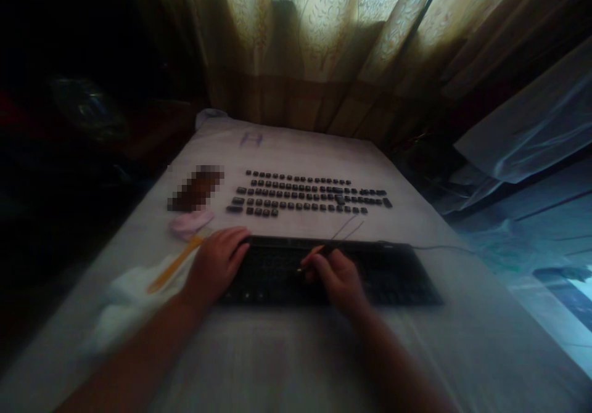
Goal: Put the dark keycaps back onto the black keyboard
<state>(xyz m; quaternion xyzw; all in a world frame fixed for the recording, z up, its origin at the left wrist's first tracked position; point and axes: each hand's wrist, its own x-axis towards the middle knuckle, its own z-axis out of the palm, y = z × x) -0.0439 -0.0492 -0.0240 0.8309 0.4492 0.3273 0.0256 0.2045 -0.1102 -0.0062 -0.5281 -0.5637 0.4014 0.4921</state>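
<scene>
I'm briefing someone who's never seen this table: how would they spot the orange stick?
On the pale tabletop, find the dark keyboard, then the left hand at its left end. Left of that hand, the orange stick slants over white material. Its slender shape and orange colour separate it from that and the pink item beyond.

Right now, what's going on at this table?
A person's left hand rests at the left end of a black keyboard. The right hand pinches a thin tool, its tip pointed down at the keyboard; blur hides whether it touches. Beyond, loose black keys lie in rows on the table.
</scene>
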